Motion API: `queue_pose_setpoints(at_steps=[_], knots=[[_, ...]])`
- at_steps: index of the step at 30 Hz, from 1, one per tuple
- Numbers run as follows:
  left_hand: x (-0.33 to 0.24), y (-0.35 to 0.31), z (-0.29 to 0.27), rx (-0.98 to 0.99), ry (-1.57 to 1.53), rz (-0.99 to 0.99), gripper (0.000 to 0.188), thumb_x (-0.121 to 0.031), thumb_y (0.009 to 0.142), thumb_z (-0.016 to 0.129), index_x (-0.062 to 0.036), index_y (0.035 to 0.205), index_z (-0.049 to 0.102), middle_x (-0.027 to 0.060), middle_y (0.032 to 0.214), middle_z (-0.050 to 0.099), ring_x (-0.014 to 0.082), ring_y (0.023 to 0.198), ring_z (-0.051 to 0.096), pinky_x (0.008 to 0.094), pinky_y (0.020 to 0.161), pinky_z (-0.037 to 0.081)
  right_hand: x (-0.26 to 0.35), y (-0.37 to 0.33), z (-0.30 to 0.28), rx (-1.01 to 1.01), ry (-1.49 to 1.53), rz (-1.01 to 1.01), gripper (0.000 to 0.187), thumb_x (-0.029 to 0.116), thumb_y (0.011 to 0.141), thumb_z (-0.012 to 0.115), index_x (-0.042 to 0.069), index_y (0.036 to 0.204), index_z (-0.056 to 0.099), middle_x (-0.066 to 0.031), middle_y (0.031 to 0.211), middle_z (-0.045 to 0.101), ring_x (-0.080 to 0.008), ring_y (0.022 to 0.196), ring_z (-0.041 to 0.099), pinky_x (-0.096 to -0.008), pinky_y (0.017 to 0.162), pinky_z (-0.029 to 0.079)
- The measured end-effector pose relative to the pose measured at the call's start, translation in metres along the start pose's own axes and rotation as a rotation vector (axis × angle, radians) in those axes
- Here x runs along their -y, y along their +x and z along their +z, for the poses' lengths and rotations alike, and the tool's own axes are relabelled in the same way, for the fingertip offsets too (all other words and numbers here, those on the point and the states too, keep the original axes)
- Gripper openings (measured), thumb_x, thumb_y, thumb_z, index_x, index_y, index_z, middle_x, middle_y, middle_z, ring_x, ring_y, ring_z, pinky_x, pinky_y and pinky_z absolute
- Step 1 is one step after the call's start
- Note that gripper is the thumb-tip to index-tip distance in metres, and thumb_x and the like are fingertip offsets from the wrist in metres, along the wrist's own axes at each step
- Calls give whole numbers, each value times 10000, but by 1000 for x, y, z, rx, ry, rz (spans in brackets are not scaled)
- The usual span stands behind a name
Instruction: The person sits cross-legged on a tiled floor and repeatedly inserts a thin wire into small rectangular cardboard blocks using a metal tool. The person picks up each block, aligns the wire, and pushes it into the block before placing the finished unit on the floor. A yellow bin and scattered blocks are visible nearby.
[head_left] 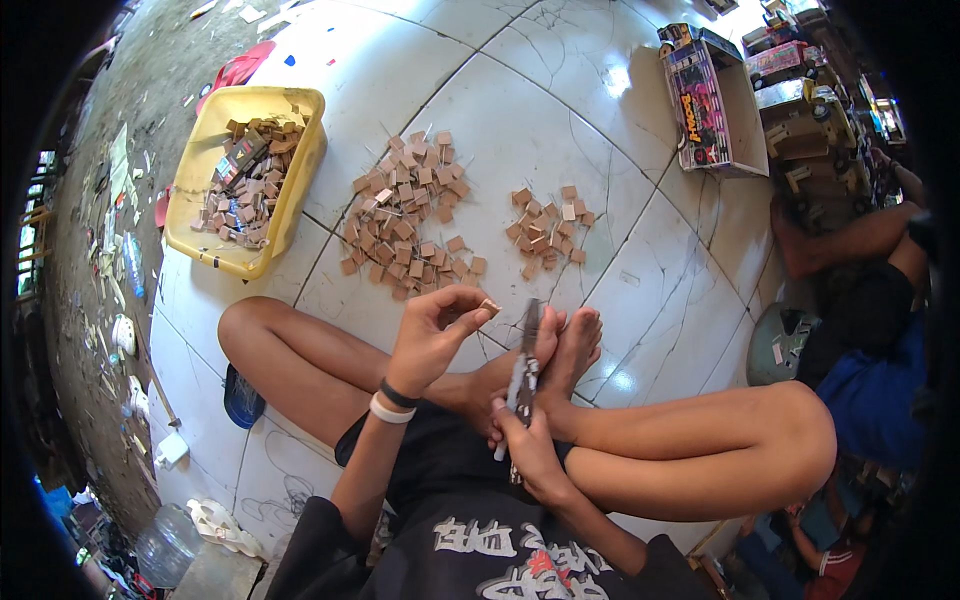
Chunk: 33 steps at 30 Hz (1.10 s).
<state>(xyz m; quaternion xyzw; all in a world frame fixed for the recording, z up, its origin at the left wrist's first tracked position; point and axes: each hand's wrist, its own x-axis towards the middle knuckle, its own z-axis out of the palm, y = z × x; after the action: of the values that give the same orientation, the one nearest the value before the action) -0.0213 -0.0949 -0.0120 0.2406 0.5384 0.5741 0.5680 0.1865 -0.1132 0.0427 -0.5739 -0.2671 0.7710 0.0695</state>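
A person sits with folded legs on a white tiled floor (560,90), viewed from above; places here are given from the larger pile of small brown blocks (403,229), many with thin pins sticking out. Just below that pile, the left hand (432,328) pinches a small tan piece (490,308) between thumb and fingertips. Farther down and to the right of the pile, the right hand (530,445) is wrapped around the handles of a metal hand tool (530,335), possibly pliers; its tip points up, and whether its jaws are parted cannot be told. A smaller pile of similar blocks (540,242) lies to the right of the larger one, and a yellow basin (290,215) holding more blocks sits to its left. The tan piece, held only by its edge, could drop if the pinch loosens, and would be easy to lose among the larger pile's loose lower blocks. The tool's tip stands close to a bare foot (577,350), below and right of the pile, so a slip could nick the toes. The pins might prick careless fingers, and a shifting leg (300,350) could scatter the blocks.
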Motion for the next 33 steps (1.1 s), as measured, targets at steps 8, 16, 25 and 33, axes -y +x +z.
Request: queue_pose_setpoints(at_steps=[8,16,25,33], knots=[[38,49,36,-281,525,138,287,-26,930,733,-3,1216,742,213,1177,756,339,1078,743,414,934,584,-1,7,-4,-171,104,-123,433,244,1103,626,17,1449,500,-106,1212,682,-185,1118,694,-333,896,562],[31,78,-1,-497,1246,312,362,0,851,776,-76,1202,733,133,1128,711,346,1063,658,431,964,524,-5,12,-3,-96,146,-137,479,227,1104,623,42,1520,474,-88,1206,686,-167,1085,702,-316,899,553],[-13,23,25,-359,-129,86,281,-133,1078,672,19,1308,618,107,1179,720,225,1137,729,366,973,624,-14,18,0,-43,-365,-546,429,109,1090,607,2,1485,476,-99,1192,650,-172,1074,678,-311,935,545],[-40,-22,49,-441,-353,66,224,-96,1047,707,23,1216,621,103,1181,673,222,1070,746,372,933,655,2,5,9,47,-489,-565,611,136,1093,609,-32,1613,336,-187,1300,591,-266,1157,638,-395,1041,510]])
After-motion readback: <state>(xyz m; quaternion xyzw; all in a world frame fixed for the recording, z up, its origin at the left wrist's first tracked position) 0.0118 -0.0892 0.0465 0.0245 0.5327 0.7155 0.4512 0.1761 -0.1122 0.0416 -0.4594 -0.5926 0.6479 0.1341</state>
